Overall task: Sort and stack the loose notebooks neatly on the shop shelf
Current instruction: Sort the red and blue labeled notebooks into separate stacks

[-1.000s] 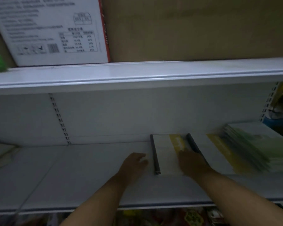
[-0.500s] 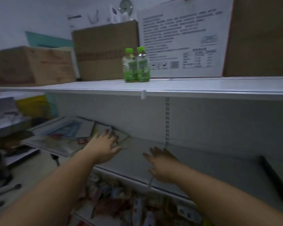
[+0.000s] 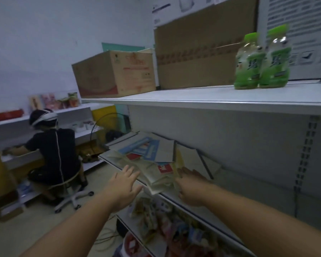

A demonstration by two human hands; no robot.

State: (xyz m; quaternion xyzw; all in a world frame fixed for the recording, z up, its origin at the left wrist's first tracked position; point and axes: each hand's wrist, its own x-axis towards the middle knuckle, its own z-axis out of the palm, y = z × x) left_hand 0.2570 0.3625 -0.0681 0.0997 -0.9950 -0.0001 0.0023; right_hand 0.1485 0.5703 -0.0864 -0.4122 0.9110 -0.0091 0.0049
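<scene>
A messy heap of loose notebooks [image 3: 148,154] lies at the left end of the white middle shelf [image 3: 230,216]; some have blue covers, some pale covers with red labels. One pale notebook [image 3: 159,179] hangs over the shelf's front edge. My left hand [image 3: 123,188] hovers just left of it with fingers spread, holding nothing. On the other side my right hand [image 3: 191,188] is stretched out flat, its fingertips at that notebook's right edge; contact is unclear.
Two green bottles [image 3: 261,58] and cardboard boxes [image 3: 115,73] stand on the top shelf [image 3: 193,97]. Snack packets [image 3: 165,225] fill the shelf below. A person [image 3: 52,149] in black sits on a wheeled stool at the left by another shelf.
My view has swung left from the stacked notebooks to the loose heap. Both hands left the stack and now flank the pale notebook on the shelf's edge.
</scene>
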